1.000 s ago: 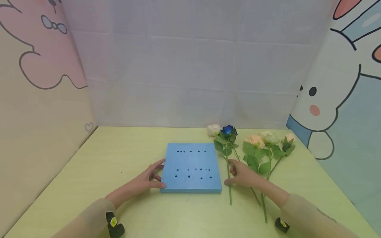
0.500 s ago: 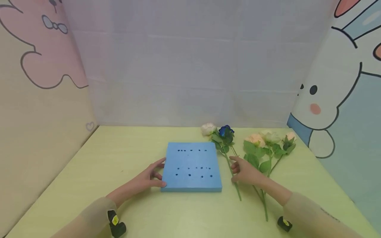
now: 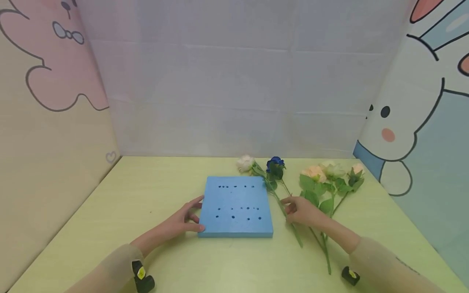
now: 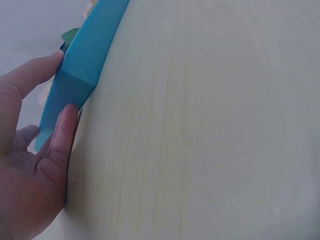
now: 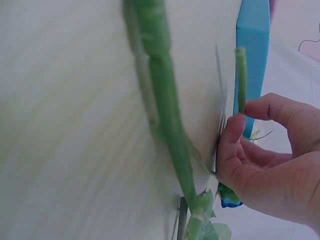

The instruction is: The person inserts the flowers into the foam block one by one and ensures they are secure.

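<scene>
A blue foam block (image 3: 236, 199) with rows of small holes in its top lies flat on the table. My left hand (image 3: 183, 217) rests against its left side, thumb at the near corner and fingers fairly straight, as the left wrist view (image 4: 35, 165) also shows. On the right, my right hand (image 3: 302, 212) pinches the green stem of a white rose (image 3: 245, 163) between thumb and fingers. The rose slants up to the left, its head beyond the block's far right corner. In the right wrist view, the pinched stem end (image 5: 241, 75) sticks out past the thumb. A blue rose (image 3: 275, 163) lies beside it.
Several pale flowers, among them a peach one (image 3: 314, 173) and a cream one (image 3: 332, 169), lie right of my right hand, their stems (image 3: 327, 260) running towards me beneath the forearm. A white back wall (image 3: 234, 101) and patterned side walls enclose the table (image 3: 165, 179).
The white rose has swung left at its head, while its stem end has shifted right. The blue rose's head has moved slightly left. My right hand went slightly right; my left hand stays put.
</scene>
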The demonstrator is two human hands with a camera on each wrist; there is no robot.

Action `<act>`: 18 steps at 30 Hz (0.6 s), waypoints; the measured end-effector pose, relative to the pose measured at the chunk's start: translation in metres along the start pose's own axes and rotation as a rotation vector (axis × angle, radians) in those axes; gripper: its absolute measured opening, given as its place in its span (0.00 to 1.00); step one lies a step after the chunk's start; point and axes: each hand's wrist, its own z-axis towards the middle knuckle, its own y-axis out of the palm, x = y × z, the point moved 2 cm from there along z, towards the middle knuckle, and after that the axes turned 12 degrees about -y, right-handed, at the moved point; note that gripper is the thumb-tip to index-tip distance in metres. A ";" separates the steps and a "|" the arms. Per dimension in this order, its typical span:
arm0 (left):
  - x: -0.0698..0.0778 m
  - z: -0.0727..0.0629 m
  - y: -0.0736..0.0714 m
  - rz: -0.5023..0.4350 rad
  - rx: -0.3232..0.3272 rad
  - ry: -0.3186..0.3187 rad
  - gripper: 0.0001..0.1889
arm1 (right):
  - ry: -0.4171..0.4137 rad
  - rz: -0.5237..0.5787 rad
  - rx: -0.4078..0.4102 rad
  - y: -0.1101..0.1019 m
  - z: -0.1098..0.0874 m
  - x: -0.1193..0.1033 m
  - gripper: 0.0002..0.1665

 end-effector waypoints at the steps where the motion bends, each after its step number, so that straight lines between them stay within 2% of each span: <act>1: 0.000 0.000 0.000 -0.003 0.002 0.003 0.50 | -0.001 0.003 -0.010 -0.001 0.000 -0.001 0.37; 4: 0.001 0.000 -0.001 -0.001 0.000 0.012 0.50 | 0.007 0.029 -0.039 -0.002 -0.002 -0.003 0.35; 8: 0.001 0.000 0.000 0.007 0.009 -0.005 0.50 | -0.005 0.087 -0.095 -0.004 -0.004 -0.004 0.36; 18: 0.001 -0.003 0.001 0.003 0.006 -0.023 0.50 | 0.009 0.331 -0.238 -0.009 -0.008 -0.001 0.53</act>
